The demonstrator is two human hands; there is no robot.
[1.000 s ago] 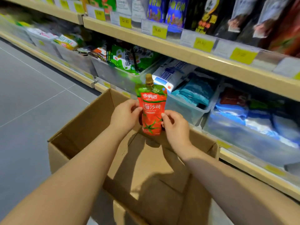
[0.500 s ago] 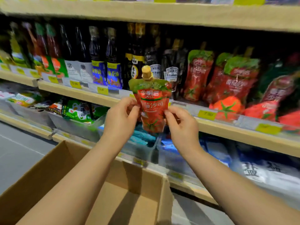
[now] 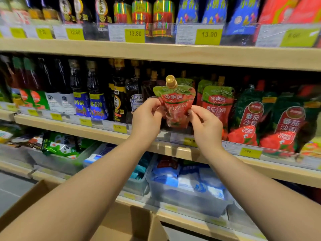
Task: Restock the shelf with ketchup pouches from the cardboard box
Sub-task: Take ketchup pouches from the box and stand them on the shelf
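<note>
I hold a red and green ketchup pouch (image 3: 175,103) with a gold cap upright in both hands. My left hand (image 3: 146,117) pinches its left edge and my right hand (image 3: 206,124) pinches its right edge. The pouch hangs just above the front lip of the middle shelf (image 3: 107,134), in front of a gap between a dark Heinz bottle (image 3: 136,101) and a matching ketchup pouch (image 3: 217,105) standing on the shelf. The cardboard box (image 3: 139,221) sits low, beneath my forearms, with only its rim showing.
Dark sauce bottles (image 3: 93,94) fill the middle shelf to the left. Larger dark-green ketchup pouches (image 3: 250,122) stand to the right. Clear bins (image 3: 187,199) of blue and white packets sit on the shelf below. The upper shelf board (image 3: 156,53) runs overhead with yellow price tags.
Both hands have lifted the pouch from over the box up to the middle shelf and forward towards the gap. My view has tilted up, so the box has dropped to the bottom edge.
</note>
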